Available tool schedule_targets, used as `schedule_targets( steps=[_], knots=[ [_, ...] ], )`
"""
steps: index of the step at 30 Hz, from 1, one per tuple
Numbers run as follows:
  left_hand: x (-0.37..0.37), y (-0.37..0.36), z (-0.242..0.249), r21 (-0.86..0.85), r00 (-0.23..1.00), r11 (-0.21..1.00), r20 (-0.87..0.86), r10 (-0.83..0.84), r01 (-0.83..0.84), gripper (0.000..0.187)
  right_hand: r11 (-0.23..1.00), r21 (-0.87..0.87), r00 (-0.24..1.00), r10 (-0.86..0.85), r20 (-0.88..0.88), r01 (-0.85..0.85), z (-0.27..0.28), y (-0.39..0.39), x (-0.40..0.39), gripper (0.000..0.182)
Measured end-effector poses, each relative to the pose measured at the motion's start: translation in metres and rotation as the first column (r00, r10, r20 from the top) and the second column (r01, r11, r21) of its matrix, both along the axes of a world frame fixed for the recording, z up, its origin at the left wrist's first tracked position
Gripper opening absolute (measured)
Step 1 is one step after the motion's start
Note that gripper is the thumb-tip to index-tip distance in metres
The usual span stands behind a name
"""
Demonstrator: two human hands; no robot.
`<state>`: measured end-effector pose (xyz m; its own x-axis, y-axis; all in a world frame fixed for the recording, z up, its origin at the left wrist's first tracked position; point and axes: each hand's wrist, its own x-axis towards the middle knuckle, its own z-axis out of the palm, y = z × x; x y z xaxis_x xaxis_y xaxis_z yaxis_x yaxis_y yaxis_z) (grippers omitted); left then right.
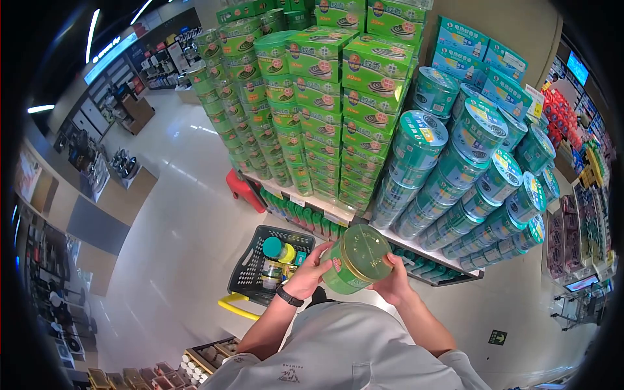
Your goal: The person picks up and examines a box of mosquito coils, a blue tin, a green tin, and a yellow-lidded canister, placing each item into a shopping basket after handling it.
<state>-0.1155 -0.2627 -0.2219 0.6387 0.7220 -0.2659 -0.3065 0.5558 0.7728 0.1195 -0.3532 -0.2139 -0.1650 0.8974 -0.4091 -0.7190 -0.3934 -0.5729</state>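
Between my two hands is a large round green tub (354,260) with a translucent green lid, tilted so its top faces me. My left hand (311,273), with a black band on its wrist, grips the tub's left side. On the opposite side my right hand (392,279) is wrapped around it, thumb near the lid's rim. Just left of my left hand stands a dark shopping basket (242,265) with a yellow handle (238,307). Inside it are a teal-lidded container (273,247), a yellow round item (286,253) and several jars or cans.
Ahead rises a display of stacked green mosquito coil boxes (318,97) and green tubs (276,84). Stacks of teal tubs (422,140) stand to its right, teal boxes (458,49) behind them. A red stool (246,190) sits at the display's left corner. Shop floor (175,208) extends left.
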Motion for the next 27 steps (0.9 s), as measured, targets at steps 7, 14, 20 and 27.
schedule_targets(
  steps=[7, 14, 20, 27],
  knots=[
    [-0.028, 0.013, -0.021, 0.002, 0.993, 0.999, 0.110, 0.037, -0.038, 0.075, 0.999, -0.046, 0.998, 0.021, 0.061, -0.019, -0.009, 0.027, -0.024, 0.067],
    [-0.069, 0.007, -0.075, 0.010, 0.975, 0.979, -0.086, -0.202, 0.204, 0.082, 0.984, -0.145, 0.965, 0.137, 0.222, -0.107, -0.044, 0.032, -0.019, 0.070],
    [-0.078, -0.007, -0.098, -0.198, 0.987, 0.967, 0.013, -0.162, 0.161, 0.082, 0.968, -0.234, 0.957, 0.150, 0.249, -0.091, -0.068, 0.038, -0.026, 0.072],
    [-0.085, 0.013, -0.109, -0.180, 0.990, 0.974, -0.022, -0.143, 0.136, 0.083, 0.966, -0.248, 0.944, 0.152, 0.292, -0.079, -0.077, 0.058, -0.039, 0.072]
  ],
)
